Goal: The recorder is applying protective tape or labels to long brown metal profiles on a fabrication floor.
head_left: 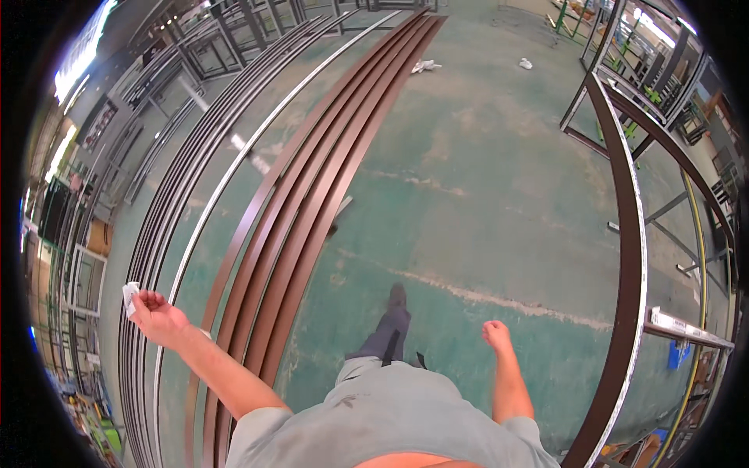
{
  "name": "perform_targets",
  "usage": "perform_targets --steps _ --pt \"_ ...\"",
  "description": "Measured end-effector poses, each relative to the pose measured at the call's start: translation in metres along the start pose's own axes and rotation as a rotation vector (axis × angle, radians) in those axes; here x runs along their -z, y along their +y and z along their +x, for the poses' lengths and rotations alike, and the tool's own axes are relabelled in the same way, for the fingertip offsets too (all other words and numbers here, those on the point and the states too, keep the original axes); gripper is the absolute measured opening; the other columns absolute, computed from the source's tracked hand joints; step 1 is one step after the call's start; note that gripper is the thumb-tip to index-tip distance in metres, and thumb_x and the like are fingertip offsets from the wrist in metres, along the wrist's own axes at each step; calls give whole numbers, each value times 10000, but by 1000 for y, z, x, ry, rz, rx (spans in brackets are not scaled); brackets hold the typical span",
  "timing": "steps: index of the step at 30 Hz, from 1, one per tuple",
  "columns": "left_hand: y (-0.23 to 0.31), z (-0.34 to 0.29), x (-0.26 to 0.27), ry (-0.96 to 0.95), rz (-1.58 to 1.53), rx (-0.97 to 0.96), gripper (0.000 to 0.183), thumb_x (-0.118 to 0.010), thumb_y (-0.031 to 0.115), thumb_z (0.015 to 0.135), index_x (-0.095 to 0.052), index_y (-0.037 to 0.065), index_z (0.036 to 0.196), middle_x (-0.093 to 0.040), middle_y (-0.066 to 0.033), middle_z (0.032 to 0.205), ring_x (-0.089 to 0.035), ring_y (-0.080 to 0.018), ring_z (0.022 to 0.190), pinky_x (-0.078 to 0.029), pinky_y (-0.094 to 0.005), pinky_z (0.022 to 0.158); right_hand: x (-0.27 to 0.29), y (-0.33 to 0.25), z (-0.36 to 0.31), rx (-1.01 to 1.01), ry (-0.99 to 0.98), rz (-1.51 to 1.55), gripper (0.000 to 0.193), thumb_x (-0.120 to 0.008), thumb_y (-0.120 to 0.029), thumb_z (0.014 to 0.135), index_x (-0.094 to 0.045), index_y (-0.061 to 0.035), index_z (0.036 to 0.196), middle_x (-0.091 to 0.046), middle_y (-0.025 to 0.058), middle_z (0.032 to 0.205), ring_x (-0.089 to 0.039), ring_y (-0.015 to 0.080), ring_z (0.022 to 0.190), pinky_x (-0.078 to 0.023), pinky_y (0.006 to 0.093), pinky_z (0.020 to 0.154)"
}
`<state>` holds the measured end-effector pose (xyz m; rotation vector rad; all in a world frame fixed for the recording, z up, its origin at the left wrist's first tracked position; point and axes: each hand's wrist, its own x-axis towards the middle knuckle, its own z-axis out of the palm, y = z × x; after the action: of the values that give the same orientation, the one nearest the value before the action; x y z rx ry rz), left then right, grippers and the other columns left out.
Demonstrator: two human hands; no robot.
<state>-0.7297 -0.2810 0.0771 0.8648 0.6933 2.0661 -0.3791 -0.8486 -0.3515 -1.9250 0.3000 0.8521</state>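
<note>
My left hand (pixel 160 320) reaches out over the long metal bars at the left. Its fingers are pinched on a small white piece of paper (pixel 131 299), which looks creased. Below and beside that arm run several long brown metal profiles (pixel 300 195), laid side by side. A thin silvery bar (pixel 234 160) curves past to their left, and darker grey bars (pixel 183 160) lie further left. At the right, my right hand (pixel 495 333) hangs over the green floor with its fingers curled into a loose fist. Nothing shows in it, and it touches nothing.
A large dark frame (pixel 628 210) with a white edge stands on my right, with a yellow hose or cable (pixel 700 257) behind it. White scraps (pixel 426 67) lie on the green floor (pixel 484 203) ahead. Metal racks (pixel 226 39) fill the far left. My foot (pixel 398 295) is stepping forward.
</note>
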Motion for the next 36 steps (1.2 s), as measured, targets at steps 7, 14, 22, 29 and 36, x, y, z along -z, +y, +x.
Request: perform_targets --steps 7,14,22,29,36 --pt "-200 -155 -203 -234 -182 421 73 -587 77 937 -576 33 880 -599 -48 744 -565 -109 650 -458 -206 579 -55 -335 43 394 -198 273 271 -596 -228 932 -618 -16 1101 -658 45 935 -621 119 825 -503 266 725" --pt "-291 -287 -410 -646 -94 606 138 -533 91 961 -594 -7 1038 -623 -45 834 -571 -111 681 -470 -256 594 -108 -632 70 667 -797 232 340 -566 -268 964 -560 -48 1223 -605 32 1142 -580 136 1019 -482 301 846" --pt "-439 -363 -552 -578 37 511 152 -521 103 972 -621 -9 995 -633 -53 828 -576 -108 705 -474 -250 628 -121 -778 245 268 -1245 609 408 -548 -385 957 -548 -83 1232 -588 50 1222 -548 141 1060 -483 317 856" --pt "-553 -369 -647 -125 440 223 194 -572 130 954 -660 -9 851 -666 -49 752 -574 -90 635 -466 -240 600 -110 -907 391 171 -1360 450 374 -547 -350 956 -561 -77 1212 -629 62 1127 -603 163 977 -511 318 788" --pt "-529 -388 -809 -369 762 -426 120 -606 63 907 -675 -21 857 -699 -88 746 -621 -94 609 -504 -262 540 -135 -1063 491 25 -1683 404 393 -454 -423 982 -602 -72 1076 -647 56 972 -610 164 876 -510 310 739"
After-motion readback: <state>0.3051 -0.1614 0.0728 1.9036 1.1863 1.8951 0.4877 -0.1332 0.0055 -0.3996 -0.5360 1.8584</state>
